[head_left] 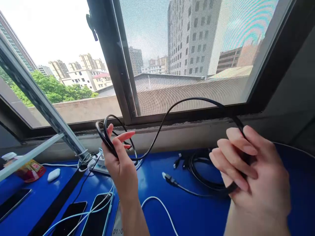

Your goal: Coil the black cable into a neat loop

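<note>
Holding black cable [164,119]: left hand [120,162], grip loosely curled; right hand [253,170], grip closed. Screen [117,226] partly reads "01:0".

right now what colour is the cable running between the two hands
Black; the cable shows best in the head view.

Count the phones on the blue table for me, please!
4, I think, left to right: a phone at the edge, a dark phone, a light-blue-cased phone, and one partly hidden by the left arm. Others may be hidden.
</note>
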`<state>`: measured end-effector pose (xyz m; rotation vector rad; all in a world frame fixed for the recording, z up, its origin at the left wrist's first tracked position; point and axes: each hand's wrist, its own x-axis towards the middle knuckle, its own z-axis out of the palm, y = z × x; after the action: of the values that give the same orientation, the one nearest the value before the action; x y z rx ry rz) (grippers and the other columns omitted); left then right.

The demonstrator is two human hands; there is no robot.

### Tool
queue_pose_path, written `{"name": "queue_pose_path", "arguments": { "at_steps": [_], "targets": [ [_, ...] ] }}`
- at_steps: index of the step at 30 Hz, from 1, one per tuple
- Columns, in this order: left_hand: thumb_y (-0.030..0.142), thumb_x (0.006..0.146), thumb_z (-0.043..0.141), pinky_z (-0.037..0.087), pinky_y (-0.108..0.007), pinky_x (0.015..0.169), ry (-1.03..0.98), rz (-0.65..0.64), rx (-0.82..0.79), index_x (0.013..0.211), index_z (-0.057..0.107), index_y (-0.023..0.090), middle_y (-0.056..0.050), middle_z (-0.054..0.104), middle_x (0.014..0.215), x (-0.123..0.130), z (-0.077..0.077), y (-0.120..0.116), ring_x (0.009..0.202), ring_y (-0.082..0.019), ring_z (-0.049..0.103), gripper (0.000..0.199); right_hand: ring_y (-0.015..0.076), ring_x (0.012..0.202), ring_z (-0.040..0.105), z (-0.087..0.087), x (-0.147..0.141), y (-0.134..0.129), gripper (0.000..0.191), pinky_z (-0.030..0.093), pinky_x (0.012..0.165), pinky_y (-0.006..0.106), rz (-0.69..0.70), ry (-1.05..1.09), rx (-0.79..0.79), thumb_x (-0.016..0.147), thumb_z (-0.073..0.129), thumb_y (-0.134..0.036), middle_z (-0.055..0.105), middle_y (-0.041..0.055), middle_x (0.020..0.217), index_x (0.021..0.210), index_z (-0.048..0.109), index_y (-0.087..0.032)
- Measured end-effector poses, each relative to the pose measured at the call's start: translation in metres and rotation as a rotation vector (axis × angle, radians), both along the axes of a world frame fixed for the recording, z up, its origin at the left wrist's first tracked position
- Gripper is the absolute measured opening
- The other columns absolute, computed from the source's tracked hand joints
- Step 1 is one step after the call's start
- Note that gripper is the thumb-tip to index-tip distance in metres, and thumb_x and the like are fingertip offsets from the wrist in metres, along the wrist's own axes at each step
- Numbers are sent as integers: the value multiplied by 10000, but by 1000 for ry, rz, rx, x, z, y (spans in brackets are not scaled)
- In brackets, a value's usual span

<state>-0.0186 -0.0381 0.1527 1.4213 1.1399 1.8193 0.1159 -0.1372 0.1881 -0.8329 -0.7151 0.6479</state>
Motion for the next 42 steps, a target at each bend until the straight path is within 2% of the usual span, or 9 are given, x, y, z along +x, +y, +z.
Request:
{"name": "queue_pose_path", "arguments": {
  "at_steps": [6,12,17,20,23,28,33,38,42],
  "targets": [
    [669,843,406,475,-311,690,16,26,-111,1137,654,184,-75,722,941,-19,-6,10,852,-209,648,618,58,266,150,-5,4,-13,393,71,240,229,-267,30,-234,583,744,-469,216,-71,314,467,461,-223],
    [712,700,503,504,-340,712,7,-88,-282,808,747,188,-82,735,863,-35,-7,17,873,-250,660,588,61,284,161,0,5,-3,325,93,333,279,-595,148,-86,656,649,-401,231,-63,358,505,420,-226],
    [659,726,509,495,-364,683,27,-99,-239,699,736,257,-30,736,823,-36,-4,11,818,-257,660,462,109,332,107,-5,5,0,314,75,394,333,-738,15,-15,886,482,-400,177,-43,420,607,453,-260],
    [558,825,473,471,-352,752,45,-171,-223,665,719,268,-10,724,799,-28,1,-2,844,-238,647,412,105,321,146,-11,5,-4,276,95,379,314,-622,-103,26,888,524,-507,226,-53,399,706,539,-299],
    [507,859,477,459,-278,735,90,-341,-204,561,626,234,-7,671,687,-17,9,-16,762,-181,612,431,83,281,204,-14,6,-6,329,115,332,273,-282,-243,34,815,584,-604,297,-56,342,702,613,-297],
    [444,892,423,445,-271,616,438,-641,-431,491,549,221,-27,608,529,-6,18,-28,610,-179,588,476,59,256,227,-16,4,-2,494,98,296,228,20,-387,-41,846,478,-663,324,-52,311,680,672,-240],
    [432,904,353,447,-279,641,507,-647,-443,493,646,245,-37,657,561,-8,18,-26,662,-194,626,538,57,270,263,-16,2,1,549,144,298,222,111,-460,-132,894,399,-644,346,-42,332,721,714,-230],
    [455,885,401,436,-280,643,565,-631,-527,524,678,221,-46,701,631,-8,13,-20,675,-194,642,512,53,253,247,-18,7,-1,568,150,291,228,64,-515,-157,900,398,-637,311,-40,321,673,714,-223],
    [454,880,429,443,-270,565,307,-752,-506,792,748,163,-65,687,585,-5,13,-16,555,-179,626,441,59,264,246,-19,13,-1,541,140,301,241,7,-626,-202,906,413,-616,303,-43,331,681,713,-226]
  ]
}}
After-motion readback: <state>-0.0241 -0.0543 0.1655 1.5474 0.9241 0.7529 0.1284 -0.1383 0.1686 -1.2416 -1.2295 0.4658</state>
